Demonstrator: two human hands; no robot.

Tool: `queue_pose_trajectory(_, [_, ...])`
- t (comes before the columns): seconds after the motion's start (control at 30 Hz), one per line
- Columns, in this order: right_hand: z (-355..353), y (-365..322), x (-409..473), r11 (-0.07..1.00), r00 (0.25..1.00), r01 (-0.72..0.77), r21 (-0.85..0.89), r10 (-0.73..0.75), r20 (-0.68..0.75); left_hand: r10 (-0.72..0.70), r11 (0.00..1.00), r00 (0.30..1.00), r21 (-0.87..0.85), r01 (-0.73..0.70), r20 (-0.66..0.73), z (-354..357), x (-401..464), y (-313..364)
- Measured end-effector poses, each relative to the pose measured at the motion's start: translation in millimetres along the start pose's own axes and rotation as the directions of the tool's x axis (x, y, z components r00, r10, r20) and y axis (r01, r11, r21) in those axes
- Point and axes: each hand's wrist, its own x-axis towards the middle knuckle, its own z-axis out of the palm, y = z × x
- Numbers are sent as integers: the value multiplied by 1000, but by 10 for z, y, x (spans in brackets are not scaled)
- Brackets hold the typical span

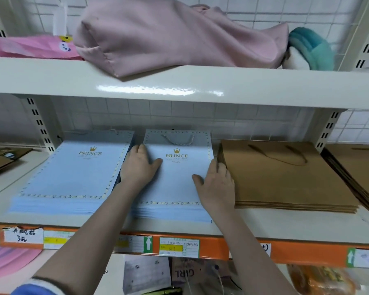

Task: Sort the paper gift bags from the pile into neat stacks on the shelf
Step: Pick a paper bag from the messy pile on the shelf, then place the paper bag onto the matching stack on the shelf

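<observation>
Two stacks of light blue "PRINCE" gift bags lie flat on the middle shelf (264,222). The left stack (70,173) sits untouched. The middle stack (177,179) has a grey cord handle at its far end. My left hand (140,165) presses on that stack's left side, fingers over its left edge and thumb on top. My right hand (216,184) holds its right side, thumb on top and fingers down the edge, in the gap beside a stack of brown kraft bags (285,177).
More brown bags (358,167) lie at the far right, and another brown bag (2,158) at the far left. The upper shelf holds a pink cloth bag (168,37), pink packets and a teal item. Price labels line the orange shelf edge (213,246). Other bags show below.
</observation>
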Motion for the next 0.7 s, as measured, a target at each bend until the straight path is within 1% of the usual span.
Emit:
queue_pose_trajectory(0.07, [-74,-13,-57,998,997,55,1,-55,-53,41,998,997,51,-38,-68,-70,-99,39])
queue_pose_trajectory(0.1, [-106,-20,-96,996,995,85,0,-85,-51,62,995,994,84,-54,-93,-112,-166,54])
queue_pose_trajectory(0.17, [-144,-28,-189,991,991,137,4,-137,-10,78,991,989,119,-63,-127,-194,-326,56])
queue_pose_trajectory(0.23, [-123,-41,-297,985,984,174,22,-175,41,57,993,986,114,-39,-158,-281,-527,8])
queue_pose_trajectory(0.3, [-43,-66,-432,975,975,217,38,-219,46,12,993,983,116,10,-186,-371,-765,-92])
queue_pose_trajectory(0.4, [158,-136,-624,958,960,278,67,-275,-53,-63,979,974,176,103,-219,-504,-1112,-334])
queue_pose_trajectory(0.53, [285,-418,-826,934,943,334,126,-330,-52,-225,943,939,184,277,-262,-731,-1467,-771])
queue_pose_trajectory(0.63, [335,-727,-941,903,916,401,155,-399,-49,-325,912,896,151,382,-303,-917,-1705,-1056])
queue_pose_trajectory(0.7, [393,-957,-1025,879,894,446,170,-446,-36,-368,896,872,127,425,-322,-1040,-1830,-1236])
